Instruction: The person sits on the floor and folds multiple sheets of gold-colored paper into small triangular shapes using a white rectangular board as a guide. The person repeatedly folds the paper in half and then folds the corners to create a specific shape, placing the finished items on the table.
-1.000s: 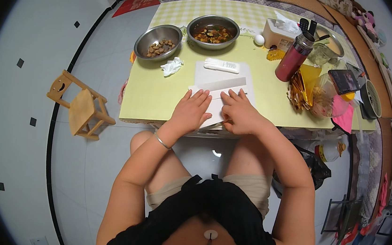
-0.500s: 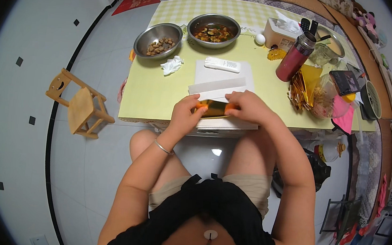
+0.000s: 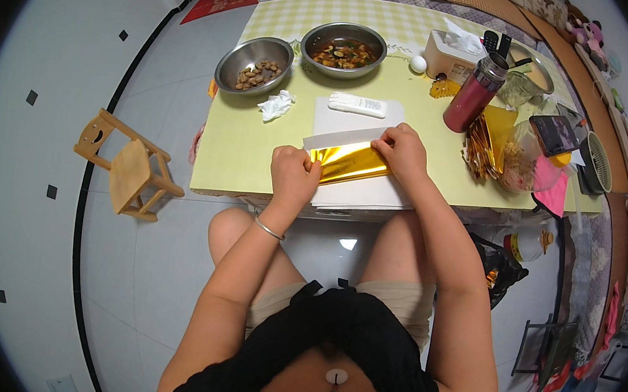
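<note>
A shiny strip of gold foil is stretched between my two hands, close to the table's front edge. My left hand pinches its left end, with small creases by the fingertips. At the upper right corner, my right hand grips the foil between thumb and fingers. Under and behind it lie a pale grey strip and white paper sheets. A white flat case rests on the paper farther back.
Two steel bowls and a crumpled tissue occupy the far left. On the right stand a red thermos, a tissue box, gold foil pieces, a plastic bowl and a phone. A small wooden chair is left of the table.
The foil, earlier a narrow dark-looking piece, now lies wider and bright gold. My right hand has moved right and away from me; my left hand has shifted slightly.
</note>
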The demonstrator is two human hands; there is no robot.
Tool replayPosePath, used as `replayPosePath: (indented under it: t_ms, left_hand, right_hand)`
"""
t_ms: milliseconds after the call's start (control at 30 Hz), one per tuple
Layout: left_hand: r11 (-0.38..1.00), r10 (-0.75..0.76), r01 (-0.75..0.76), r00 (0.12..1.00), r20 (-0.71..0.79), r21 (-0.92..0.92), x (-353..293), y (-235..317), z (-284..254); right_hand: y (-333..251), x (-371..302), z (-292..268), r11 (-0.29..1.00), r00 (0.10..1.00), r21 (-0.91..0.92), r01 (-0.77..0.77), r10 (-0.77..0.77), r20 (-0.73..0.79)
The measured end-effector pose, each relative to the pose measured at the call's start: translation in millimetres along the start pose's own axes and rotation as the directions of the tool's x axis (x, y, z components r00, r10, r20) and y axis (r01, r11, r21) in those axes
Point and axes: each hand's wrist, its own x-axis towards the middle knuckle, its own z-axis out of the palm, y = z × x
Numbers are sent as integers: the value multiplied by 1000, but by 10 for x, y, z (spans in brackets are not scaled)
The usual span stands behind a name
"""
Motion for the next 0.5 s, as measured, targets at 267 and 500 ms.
replayPosePath:
  t_ms: [267, 500]
  left_hand:
    - [864, 452, -491, 853, 260, 111, -60, 363, -67]
    - [880, 348, -455, 812, 469, 136, -221, 463, -51]
  right_hand:
    - [8, -6, 57, 989, 996, -122, 79, -83, -29]
    - [136, 182, -84, 997, 983, 65, -44, 32, 180]
